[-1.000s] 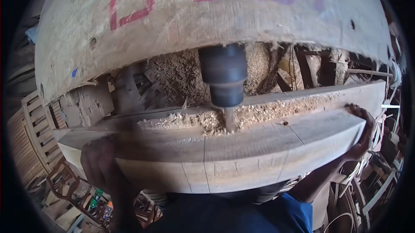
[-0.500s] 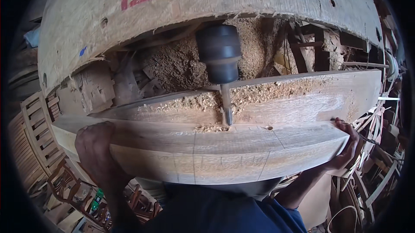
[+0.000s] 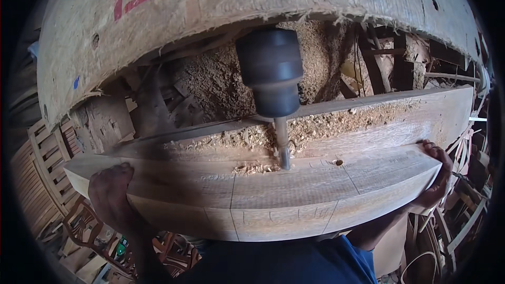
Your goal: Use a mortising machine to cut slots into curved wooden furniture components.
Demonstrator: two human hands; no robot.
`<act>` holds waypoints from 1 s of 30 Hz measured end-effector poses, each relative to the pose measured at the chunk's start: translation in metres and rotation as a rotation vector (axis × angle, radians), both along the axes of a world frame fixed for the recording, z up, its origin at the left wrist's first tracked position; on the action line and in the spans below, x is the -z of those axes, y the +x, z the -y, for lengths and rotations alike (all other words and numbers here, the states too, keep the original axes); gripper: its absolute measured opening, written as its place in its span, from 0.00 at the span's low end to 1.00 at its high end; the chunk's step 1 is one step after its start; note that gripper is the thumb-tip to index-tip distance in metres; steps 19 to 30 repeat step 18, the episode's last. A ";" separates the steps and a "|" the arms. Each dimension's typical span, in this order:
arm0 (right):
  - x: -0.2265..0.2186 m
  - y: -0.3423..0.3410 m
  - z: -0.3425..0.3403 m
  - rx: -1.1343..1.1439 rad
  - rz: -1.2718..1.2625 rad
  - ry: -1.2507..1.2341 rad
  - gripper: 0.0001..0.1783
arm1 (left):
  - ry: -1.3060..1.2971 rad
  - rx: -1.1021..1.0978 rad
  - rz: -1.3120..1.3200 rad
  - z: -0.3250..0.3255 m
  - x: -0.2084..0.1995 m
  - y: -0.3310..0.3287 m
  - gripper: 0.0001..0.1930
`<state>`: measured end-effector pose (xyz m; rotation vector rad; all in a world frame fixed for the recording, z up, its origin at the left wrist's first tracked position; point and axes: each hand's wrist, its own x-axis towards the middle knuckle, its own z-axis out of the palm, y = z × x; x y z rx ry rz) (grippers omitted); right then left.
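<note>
A long pale wooden beam (image 3: pixel 289 189) lies across in front of me, marked with pencil lines. My left hand (image 3: pixel 113 194) is wrapped round its left end, thumb and fingers over the top edge. At the right end my right hand (image 3: pixel 439 173) grips the beam, fingertips curled onto its top face. A drill bit (image 3: pixel 283 144) hangs from a dark, motion-blurred chuck (image 3: pixel 269 73), its tip at the beam's top face between my hands. Wood chips (image 3: pixel 255 168) lie just left of the tip. To its right is a round drilled hole (image 3: pixel 338 163).
Behind the beam stands a wooden board (image 3: pixel 447 107) strewn with shavings. A large plywood panel (image 3: pixel 236 0) with a ragged edge overhangs the chuck. Sawdust (image 3: pixel 210 84) is heaped beneath it. Wooden chair parts (image 3: pixel 84 226) are at lower left, scrap strips (image 3: pixel 468 226) at right.
My view has shifted, so the beam and chuck look larger and lower. The bit tip appears slightly further right of the chips. Both hands keep their hold on the beam.
</note>
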<state>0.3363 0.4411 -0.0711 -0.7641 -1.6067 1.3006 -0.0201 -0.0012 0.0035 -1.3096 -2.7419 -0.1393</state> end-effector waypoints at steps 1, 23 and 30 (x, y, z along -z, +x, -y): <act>0.000 -0.002 -0.004 -0.023 -0.030 -0.030 0.36 | -0.014 -0.003 -0.017 0.000 0.002 -0.001 0.25; 0.003 -0.018 -0.049 -0.137 0.047 0.015 0.39 | -0.001 -0.074 -0.051 -0.004 0.004 0.013 0.29; 0.003 -0.018 -0.049 -0.137 0.047 0.015 0.39 | -0.001 -0.074 -0.051 -0.004 0.004 0.013 0.29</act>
